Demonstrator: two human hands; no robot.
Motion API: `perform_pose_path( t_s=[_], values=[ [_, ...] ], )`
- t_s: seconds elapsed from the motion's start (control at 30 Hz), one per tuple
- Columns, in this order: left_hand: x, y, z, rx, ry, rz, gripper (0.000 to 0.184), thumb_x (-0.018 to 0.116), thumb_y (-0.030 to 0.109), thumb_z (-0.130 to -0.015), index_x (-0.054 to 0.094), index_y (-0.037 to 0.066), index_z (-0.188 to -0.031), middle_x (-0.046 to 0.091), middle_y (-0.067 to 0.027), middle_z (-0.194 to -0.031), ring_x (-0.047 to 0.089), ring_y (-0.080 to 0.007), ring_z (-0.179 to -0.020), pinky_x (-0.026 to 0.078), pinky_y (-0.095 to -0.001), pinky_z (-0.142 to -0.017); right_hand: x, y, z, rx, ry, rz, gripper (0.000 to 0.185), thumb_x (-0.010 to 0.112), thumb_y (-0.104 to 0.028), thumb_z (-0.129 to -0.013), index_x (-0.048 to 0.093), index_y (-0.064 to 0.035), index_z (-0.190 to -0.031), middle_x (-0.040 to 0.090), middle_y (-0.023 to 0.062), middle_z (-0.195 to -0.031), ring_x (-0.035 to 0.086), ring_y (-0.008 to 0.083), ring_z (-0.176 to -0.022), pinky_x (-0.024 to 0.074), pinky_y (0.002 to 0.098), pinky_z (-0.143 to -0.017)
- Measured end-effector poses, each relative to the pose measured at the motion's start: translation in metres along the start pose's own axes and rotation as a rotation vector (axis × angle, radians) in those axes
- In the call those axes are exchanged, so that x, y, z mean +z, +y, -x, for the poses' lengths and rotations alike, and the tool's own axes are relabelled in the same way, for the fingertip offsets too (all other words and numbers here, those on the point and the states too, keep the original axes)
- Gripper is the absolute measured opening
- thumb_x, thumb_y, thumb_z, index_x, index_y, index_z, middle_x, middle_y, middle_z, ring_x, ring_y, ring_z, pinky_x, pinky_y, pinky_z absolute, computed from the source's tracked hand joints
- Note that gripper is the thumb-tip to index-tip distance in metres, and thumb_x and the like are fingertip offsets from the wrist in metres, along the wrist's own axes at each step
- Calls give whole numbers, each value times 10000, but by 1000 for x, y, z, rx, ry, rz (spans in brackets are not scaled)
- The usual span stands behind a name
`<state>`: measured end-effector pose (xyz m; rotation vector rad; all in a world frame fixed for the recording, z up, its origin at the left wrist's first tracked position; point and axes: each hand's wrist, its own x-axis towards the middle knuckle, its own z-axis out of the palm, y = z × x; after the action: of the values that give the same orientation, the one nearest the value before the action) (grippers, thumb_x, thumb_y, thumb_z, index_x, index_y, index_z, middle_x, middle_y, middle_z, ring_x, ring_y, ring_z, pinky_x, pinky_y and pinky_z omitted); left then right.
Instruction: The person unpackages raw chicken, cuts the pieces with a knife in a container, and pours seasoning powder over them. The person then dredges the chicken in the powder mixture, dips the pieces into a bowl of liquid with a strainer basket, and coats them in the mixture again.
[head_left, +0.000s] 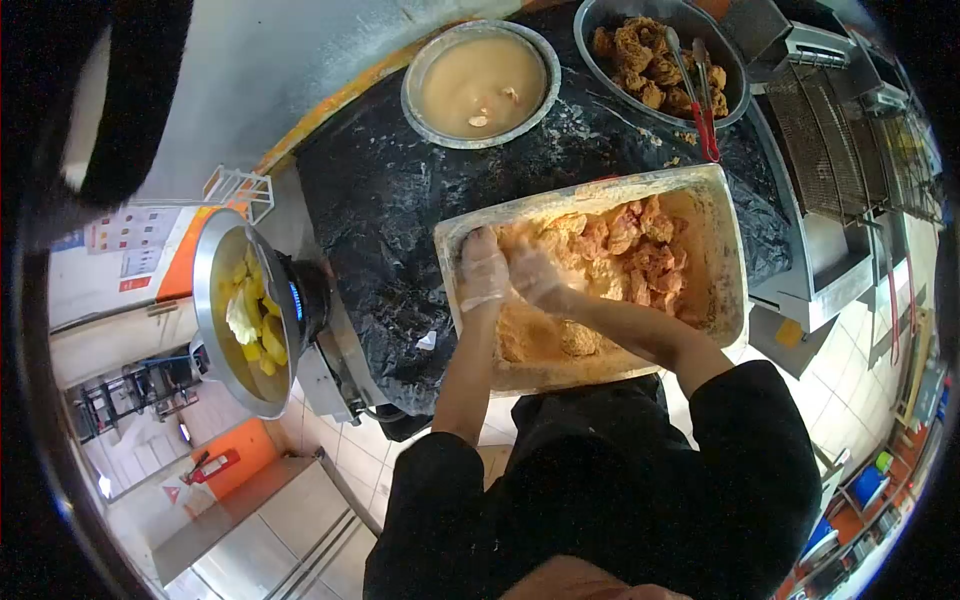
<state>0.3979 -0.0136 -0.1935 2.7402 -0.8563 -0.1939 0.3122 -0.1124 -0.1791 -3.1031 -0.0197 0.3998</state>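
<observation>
My left hand (pixel 484 268), coated in flour, is at the left end of a large rectangular tub (pixel 740 250) of seasoned flour (pixel 525 340). Its fingertips point to the tub's far left corner and are not clear enough to read. Close beside it on the right, my right hand (pixel 537 277) is smeared by motion over the flour. Whether either hand holds a piece is hidden. Raw, partly coated chicken pieces (pixel 655 245) lie in the right half of the tub, and paler floured ones (pixel 578 338) sit nearer the middle and front.
Beyond the tub stands a metal bowl (pixel 412 95) of cloudy liquid. A bowl of fried chicken (pixel 640 60) with red-handled tongs (pixel 704 125) is at the back right. Fryer baskets (pixel 820 140) lie right. Left, a large bowl (pixel 208 290) holds yellow pieces in liquid. Black plastic (pixel 370 220) covers the table.
</observation>
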Motion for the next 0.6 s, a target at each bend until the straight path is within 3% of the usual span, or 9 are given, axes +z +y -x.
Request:
perform_pose_path(
  t_s=[0.07, 0.13, 0.2, 0.27, 0.33, 0.4, 0.5, 0.53, 0.6],
  values=[
    [-13, 8, 4, 47, -28, -59, 265, 511, 81, -940, 601, 19, -1182, 632, -240, -1105, 623, -388, -1038, 530, -462, -880, 24, 3, 25, -117, 122, -111, 408, 455, -109, -1002, 468, -82, -1409, 511, 170, -1357, 570, 220, -1052, 532, 335, -772],
    [-33, 16, 14, 101, -63, -117, 245, 527, 95, -946, 628, 33, -1160, 648, -234, -1049, 639, -370, -1004, 536, -465, -858, -21, 21, 54, -182, 10, -211, 415, 462, -109, -1001, 473, -127, -1415, 531, 144, -1357, 572, 218, -1079, 532, 338, -803],
    [-42, 16, 33, 196, -18, -147, 249, 556, 108, -931, 636, 39, -1156, 659, -220, -1012, 649, -347, -982, 538, -460, -847, -46, 37, 48, -75, -351, -269, 293, 519, -226, -989, 591, -197, -1271, 661, 73, -1196, 626, 220, -1033, 547, 365, -814],
    [-23, -3, 61, 321, 202, -135, 255, 583, 123, -918, 646, 42, -1151, 669, -209, -986, 655, -324, -966, 532, -447, -844, -90, 59, 74, 176, -199, -555, 308, 615, -372, -928, 641, -130, -1116, 684, 76, -984, 646, 220, -874, 564, 386, -756],
    [-24, 1, 70, 187, 238, 93, 290, 595, 162, -916, 640, 42, -1176, 675, -198, -1007, 655, -307, -969, 519, -432, -853, -98, 75, 92, 338, -18, -673, 350, 666, -428, -897, 679, -105, -1032, 697, 78, -892, 655, 220, -800, 571, 390, -722],
    [-58, 39, 80, -235, -21, 497, 357, 593, 225, -925, 616, 42, -1231, 676, -186, -1068, 653, -296, -989, 503, -420, -868, -64, 75, 98, 391, 166, -627, 298, 672, -392, -895, 703, -123, -1019, 700, 77, -920, 653, 221, -812, 570, 378, -711],
    [-53, 66, 70, -386, -322, 508, 478, 599, 321, -919, 573, 25, -1294, 666, -176, -1160, 643, -301, -1041, 483, -403, -895, -27, 57, 78, 524, -52, -755, 246, 599, -273, -877, 700, -121, -1041, 710, 120, -886, 656, 227, -803, 541, 398, -738],
    [-57, 72, 64, -405, -298, 514, 475, 610, 304, -911, 566, 25, -1294, 656, -179, -1118, 635, -299, -1008, 486, -401, -871, -34, 56, 91, 565, 144, -1080, 283, 628, -288, -878, 721, -131, -1095, 711, 120, -890, 628, 204, -776, 538, 391, -742],
    [-66, 85, 69, -469, -266, 536, 476, 632, 269, -896, 553, 24, -1295, 636, -183, -1034, 619, -296, -940, 491, -398, -824, -58, 47, 96, 616, -51, -1106, 307, 646, -258, -877, 711, -121, -1145, 718, 109, -911, 619, 181, -776, 538, 348, -741]
  ],
)
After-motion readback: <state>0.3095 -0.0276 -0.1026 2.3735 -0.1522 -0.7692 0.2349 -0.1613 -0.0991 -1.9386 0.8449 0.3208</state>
